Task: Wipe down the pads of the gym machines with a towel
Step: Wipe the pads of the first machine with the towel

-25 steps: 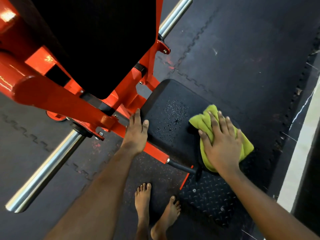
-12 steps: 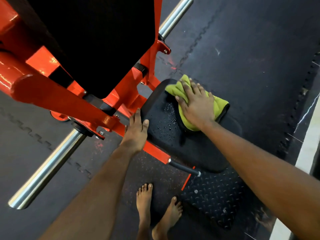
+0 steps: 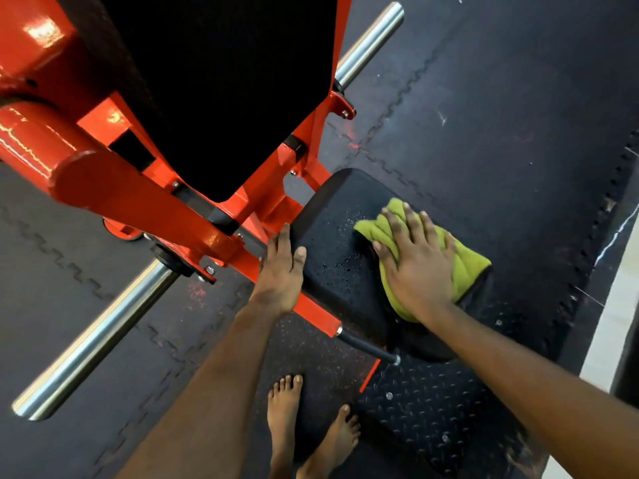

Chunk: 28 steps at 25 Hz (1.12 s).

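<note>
The right hand (image 3: pixel 422 271) lies flat on the green towel (image 3: pixel 468 271), fingers straight and a little spread, pressing it onto the right half of the black seat pad (image 3: pixel 328 288). The hand covers the towel's middle. Only its bunched far end past the fingertips, its right edge and a strip by the wrist show, so its folds cannot be read. The towel's right edge reaches the pad's right edge, and the pad's near right corner is hidden under the forearm.

The left hand (image 3: pixel 280 274) rests open at the pad's left edge, thumb on the top surface and fingers straight along the side. Whether the fingers touch the pad's side or the orange frame (image 3: pixel 138 198) beside it is hard to tell. The two hands are well apart, with bare pad between them. That stretch carries small wet droplets (image 3: pixel 342 262), faint against the black.

Above, a large black back pad (image 3: pixel 224 81) fills the top of the view and is cut off by the upper edge; its surface is too dark to show any detail. It hides the frame behind it. The frame runs off the left edge. A chrome bar (image 3: pixel 93 344) sticks out toward the lower left, and a second bar (image 3: pixel 370 39) shows at the top, its inner end hidden behind the back pad.

Two bare feet (image 3: pixel 287 409) stand on the dark floor mat (image 3: pixel 484 115) below the pad, heels cut off by the lower edge. Beside them lies a black tread plate (image 3: pixel 422 413), partly under the right forearm.
</note>
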Each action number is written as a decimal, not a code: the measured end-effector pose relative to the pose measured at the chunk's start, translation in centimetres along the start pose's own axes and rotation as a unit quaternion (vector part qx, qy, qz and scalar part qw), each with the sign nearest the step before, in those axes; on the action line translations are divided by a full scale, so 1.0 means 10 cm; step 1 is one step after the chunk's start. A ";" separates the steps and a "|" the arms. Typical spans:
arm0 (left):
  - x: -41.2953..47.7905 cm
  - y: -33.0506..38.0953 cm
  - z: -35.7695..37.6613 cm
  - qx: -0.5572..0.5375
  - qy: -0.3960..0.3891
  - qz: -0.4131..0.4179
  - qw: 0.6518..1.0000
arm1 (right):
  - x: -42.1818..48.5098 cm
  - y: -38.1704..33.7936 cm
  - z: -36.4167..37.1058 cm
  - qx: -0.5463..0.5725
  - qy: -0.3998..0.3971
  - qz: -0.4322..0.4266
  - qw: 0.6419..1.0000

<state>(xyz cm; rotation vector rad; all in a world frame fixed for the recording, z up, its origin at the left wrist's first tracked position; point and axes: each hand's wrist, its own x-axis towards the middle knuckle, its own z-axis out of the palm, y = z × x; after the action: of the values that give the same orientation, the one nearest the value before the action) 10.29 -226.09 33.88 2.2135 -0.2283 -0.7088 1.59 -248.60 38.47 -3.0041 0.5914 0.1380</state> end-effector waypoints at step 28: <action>-0.26 -0.20 -0.31 -0.245 -0.008 -0.033 0.969 | -0.06 -0.39 0.01 -0.024 -0.037 -0.275 0.960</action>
<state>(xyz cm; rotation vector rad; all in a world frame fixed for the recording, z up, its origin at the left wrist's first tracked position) 9.76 -221.80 35.17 1.7493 0.0159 -0.7282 2.47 -244.79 38.69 -3.0557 -0.2660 0.2273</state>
